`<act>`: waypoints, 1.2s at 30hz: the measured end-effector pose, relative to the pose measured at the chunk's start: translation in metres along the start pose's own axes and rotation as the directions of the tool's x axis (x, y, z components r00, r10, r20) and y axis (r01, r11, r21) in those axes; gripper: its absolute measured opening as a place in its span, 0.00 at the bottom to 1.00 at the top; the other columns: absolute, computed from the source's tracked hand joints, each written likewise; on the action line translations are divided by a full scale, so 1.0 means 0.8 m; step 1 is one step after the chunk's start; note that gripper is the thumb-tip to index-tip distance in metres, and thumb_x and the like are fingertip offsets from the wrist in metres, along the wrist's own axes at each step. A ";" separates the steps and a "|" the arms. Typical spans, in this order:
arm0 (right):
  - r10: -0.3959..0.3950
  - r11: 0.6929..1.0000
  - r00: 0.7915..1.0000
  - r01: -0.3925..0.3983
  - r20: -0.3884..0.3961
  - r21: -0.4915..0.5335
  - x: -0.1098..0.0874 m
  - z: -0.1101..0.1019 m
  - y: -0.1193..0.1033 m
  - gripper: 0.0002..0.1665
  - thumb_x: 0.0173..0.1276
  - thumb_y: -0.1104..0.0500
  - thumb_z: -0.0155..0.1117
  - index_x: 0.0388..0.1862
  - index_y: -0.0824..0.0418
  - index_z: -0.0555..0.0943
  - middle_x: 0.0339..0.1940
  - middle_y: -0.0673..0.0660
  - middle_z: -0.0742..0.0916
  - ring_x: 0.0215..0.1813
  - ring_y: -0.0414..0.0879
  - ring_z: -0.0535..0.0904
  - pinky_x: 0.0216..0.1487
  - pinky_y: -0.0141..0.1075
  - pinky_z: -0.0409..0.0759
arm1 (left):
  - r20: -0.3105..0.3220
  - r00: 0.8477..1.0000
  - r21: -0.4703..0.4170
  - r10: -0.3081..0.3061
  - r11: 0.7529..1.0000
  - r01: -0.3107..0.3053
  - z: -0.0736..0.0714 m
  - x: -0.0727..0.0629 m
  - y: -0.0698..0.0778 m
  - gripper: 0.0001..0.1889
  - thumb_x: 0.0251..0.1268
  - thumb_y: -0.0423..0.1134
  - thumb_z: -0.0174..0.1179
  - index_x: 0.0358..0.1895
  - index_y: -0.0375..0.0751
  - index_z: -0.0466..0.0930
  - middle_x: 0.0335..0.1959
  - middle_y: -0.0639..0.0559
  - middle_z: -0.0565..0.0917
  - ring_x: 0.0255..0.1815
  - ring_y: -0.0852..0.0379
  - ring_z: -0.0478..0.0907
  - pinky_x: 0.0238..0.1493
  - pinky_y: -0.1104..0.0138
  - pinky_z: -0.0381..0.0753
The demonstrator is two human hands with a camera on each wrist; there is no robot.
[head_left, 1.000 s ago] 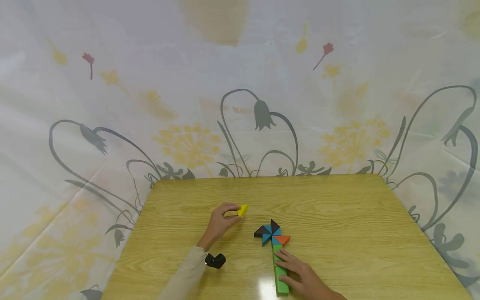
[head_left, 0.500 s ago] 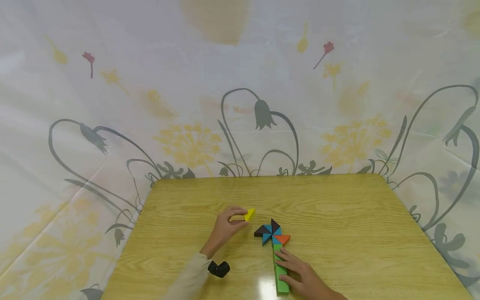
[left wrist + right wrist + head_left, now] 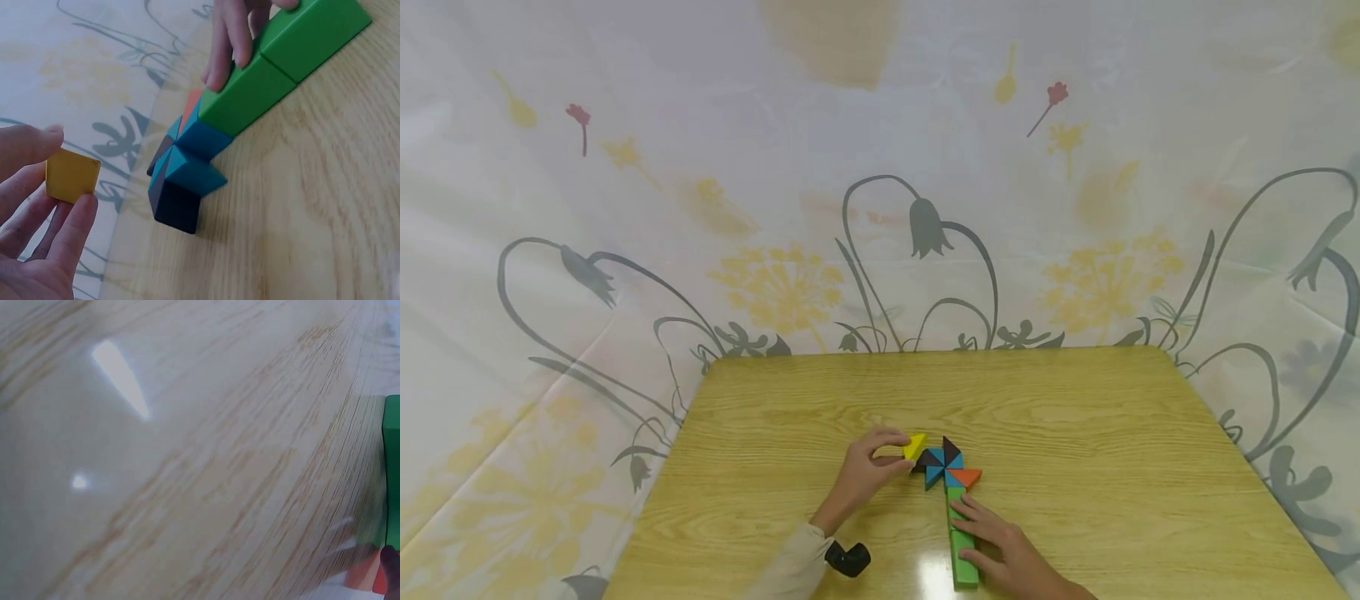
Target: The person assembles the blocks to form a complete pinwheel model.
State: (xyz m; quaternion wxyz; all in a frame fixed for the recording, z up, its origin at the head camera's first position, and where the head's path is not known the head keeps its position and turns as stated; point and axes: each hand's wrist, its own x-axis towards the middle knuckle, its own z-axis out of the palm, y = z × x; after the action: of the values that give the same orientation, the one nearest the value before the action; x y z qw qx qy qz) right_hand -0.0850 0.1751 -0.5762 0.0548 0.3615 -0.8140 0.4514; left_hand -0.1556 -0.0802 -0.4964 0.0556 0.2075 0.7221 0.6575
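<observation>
Thumb and fingertips of my left hand [image 3: 863, 477] pinch a yellow triangular block [image 3: 915, 446], held above the table in the left wrist view. It is just left of a pinwheel shape of blue triangular blocks [image 3: 933, 477], dark triangular blocks [image 3: 952, 452] and an orange triangular block [image 3: 967, 477]. In the head view, fingertips partly cover the left dark block. Below the pinwheel, green blocks [image 3: 964, 568] lie end to end as a stem. My right hand [image 3: 1011, 557] rests its extended fingers on them. The right wrist view catches only a green block's edge [image 3: 392, 481].
The wooden table [image 3: 1075, 417] reaches back to a patterned curtain [image 3: 880, 275] with flower prints. A black wrist-worn device [image 3: 847, 559] sits by the left sleeve [image 3: 793, 562].
My left hand has moved right and slightly nearer with the yellow triangular block, up to the pinwheel's left side. My right hand and the laid blocks stay in place.
</observation>
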 end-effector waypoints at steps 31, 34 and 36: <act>0.019 0.999 1.000 -0.018 0.012 -0.027 0.000 0.001 0.001 0.23 0.67 0.57 0.62 0.59 0.66 0.77 0.65 0.65 0.74 0.69 0.58 0.62 0.63 0.25 0.57 | -0.008 0.999 -0.041 -0.049 0.998 0.049 0.038 -0.016 -0.049 0.16 0.58 0.31 0.66 0.50 0.34 0.81 0.55 0.37 0.74 0.54 0.39 0.75 0.49 0.66 0.79; 0.003 1.000 1.000 -0.003 0.004 -0.026 0.000 0.002 0.001 0.24 0.66 0.58 0.63 0.59 0.66 0.77 0.65 0.65 0.74 0.69 0.58 0.62 0.64 0.25 0.57 | -0.011 0.999 -0.044 -0.049 0.998 0.049 0.041 -0.019 -0.051 0.15 0.58 0.31 0.66 0.49 0.34 0.81 0.54 0.38 0.74 0.53 0.40 0.75 0.49 0.67 0.79; -0.003 1.000 1.000 0.003 0.001 -0.023 0.000 0.002 0.003 0.24 0.66 0.58 0.63 0.59 0.66 0.77 0.65 0.65 0.74 0.69 0.57 0.62 0.64 0.25 0.56 | -0.021 0.999 -0.031 -0.046 0.998 0.045 0.044 -0.021 -0.052 0.15 0.58 0.31 0.66 0.49 0.34 0.82 0.53 0.38 0.75 0.53 0.41 0.76 0.49 0.67 0.79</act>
State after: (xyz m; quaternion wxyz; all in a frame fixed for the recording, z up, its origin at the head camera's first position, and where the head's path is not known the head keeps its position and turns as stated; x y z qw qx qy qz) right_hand -0.0857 0.1747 -0.5789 0.0590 0.3622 -0.8186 0.4418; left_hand -0.1374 -0.0557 -0.5450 0.0659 0.1830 0.7170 0.6694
